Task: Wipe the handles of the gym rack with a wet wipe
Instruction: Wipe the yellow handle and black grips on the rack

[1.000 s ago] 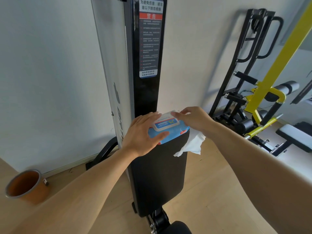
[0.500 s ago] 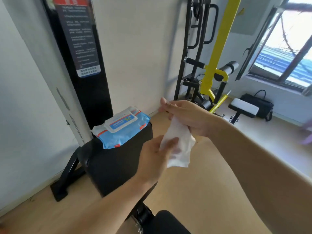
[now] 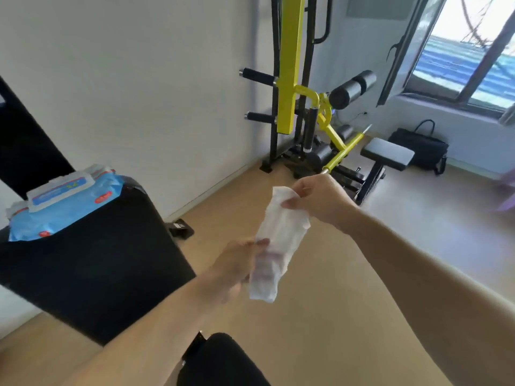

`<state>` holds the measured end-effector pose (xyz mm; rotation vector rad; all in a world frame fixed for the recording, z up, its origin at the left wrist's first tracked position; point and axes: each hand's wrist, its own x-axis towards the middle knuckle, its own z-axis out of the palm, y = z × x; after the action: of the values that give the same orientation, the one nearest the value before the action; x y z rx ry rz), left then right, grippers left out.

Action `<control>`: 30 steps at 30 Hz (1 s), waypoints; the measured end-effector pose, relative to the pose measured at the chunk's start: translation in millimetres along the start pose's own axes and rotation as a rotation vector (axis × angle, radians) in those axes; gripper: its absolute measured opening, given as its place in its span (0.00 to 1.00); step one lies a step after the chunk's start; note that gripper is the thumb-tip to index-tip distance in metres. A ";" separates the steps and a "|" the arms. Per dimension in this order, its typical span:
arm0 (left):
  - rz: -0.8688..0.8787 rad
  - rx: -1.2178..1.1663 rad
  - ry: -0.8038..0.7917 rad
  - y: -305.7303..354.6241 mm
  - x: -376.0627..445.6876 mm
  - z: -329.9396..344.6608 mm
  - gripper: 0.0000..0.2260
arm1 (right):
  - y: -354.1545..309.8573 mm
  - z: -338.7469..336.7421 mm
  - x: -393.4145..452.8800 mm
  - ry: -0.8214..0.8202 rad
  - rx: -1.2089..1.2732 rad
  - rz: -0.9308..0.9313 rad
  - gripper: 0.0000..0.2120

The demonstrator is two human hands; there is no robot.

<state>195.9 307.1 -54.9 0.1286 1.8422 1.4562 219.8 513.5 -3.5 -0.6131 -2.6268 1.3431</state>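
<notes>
While the right hand (image 3: pixel 320 199) pinches the top edge of the wet wipe (image 3: pixel 278 240), the left hand (image 3: pixel 237 268) grips its lower part, stretching it out between them, probably to unfold it before wiping. Beyond both hands stands the gym rack (image 3: pixel 289 65), its black handles (image 3: pixel 257 76) well apart from the wipe and not yet touched.

Thin white cloth-like wipe (image 3: pixel 278 235); glossy yellow-painted metal rack (image 3: pixel 291 59); matt wooden floor (image 3: pixel 320 302).
</notes>
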 end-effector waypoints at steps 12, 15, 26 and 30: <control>-0.125 -0.424 0.173 38.8 54.2 147.8 0.14 | 124.1 -96.3 -42.5 -0.329 -0.488 -0.515 0.14; -0.085 -0.407 0.235 44.8 57.9 164.3 0.15 | 139.4 -114.8 -39.9 -0.462 -0.425 -0.313 0.11; -0.056 -0.412 0.028 52.0 93.8 178.4 0.33 | 171.2 -118.0 11.0 -0.406 0.384 0.214 0.19; 0.057 -0.163 0.193 53.8 126.2 172.8 0.13 | 167.4 -107.2 42.2 -0.263 0.554 0.197 0.13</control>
<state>194.1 526.3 -80.0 -0.0416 1.8747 1.7018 262.3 698.3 -76.5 -0.6501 -2.2331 2.2278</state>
